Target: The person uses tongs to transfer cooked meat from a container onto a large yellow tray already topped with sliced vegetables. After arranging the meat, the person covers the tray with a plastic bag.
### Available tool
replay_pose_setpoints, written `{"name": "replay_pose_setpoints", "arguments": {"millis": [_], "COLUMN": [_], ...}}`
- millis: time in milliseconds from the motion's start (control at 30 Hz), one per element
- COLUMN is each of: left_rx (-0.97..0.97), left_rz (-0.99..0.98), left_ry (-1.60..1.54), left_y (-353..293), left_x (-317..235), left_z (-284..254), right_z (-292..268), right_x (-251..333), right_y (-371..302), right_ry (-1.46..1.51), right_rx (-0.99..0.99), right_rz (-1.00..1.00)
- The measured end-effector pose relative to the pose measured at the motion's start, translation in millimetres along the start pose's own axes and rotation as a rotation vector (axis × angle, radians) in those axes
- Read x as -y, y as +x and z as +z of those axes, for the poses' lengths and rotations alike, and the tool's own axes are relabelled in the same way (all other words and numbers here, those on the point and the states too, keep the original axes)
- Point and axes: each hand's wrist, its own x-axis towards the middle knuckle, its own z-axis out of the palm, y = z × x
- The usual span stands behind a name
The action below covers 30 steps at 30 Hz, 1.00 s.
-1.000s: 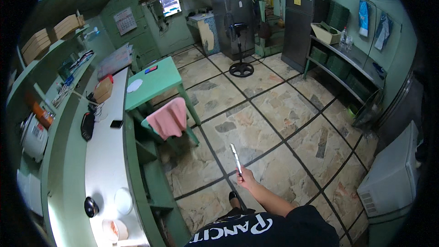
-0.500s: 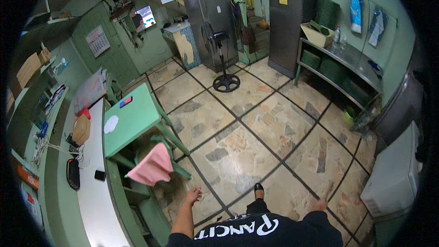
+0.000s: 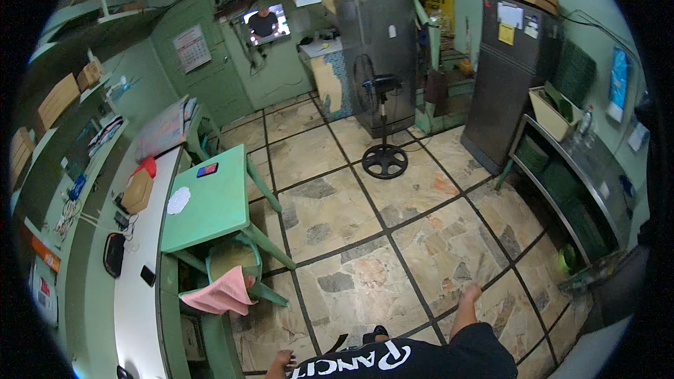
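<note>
Fingers of both hands too small to read — cannot tell open or closed. Right hand (image 3: 471, 294) extends forward above the tiled floor (image 3: 351, 242); left hand (image 3: 283, 360) hangs lower — pink cloth (image 3: 221, 292) ahead-left, apart, draped over the green chair (image 3: 271, 295).

The right hand (image 3: 472, 295) is held out ahead on an extended forearm (image 3: 461, 320); the left hand (image 3: 284, 359), loosely curled, is held close to the body.
</note>
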Motion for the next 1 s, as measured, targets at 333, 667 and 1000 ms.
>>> {"name": "replay_pose_setpoints", "arguments": {"millis": [333,667,1000], "left_rx": [-0.208,-0.284,-0.453], "left_rz": [-0.506,-0.567,-0.793], "left_ry": [-1.454,-1.486,-2.146], "left_y": [-36,-121,-287], "left_x": [-77,-64,-107], "left_z": [16,126,337], "right_z": [191,212,39], "right_x": [39,82,49], "right_y": [-221,-362,-693], "right_ry": [-0.393,-0.508,-0.646], "right_rx": [0.758,1.212,2.148], "right_rz": [0.284,0.225,0.288]}}
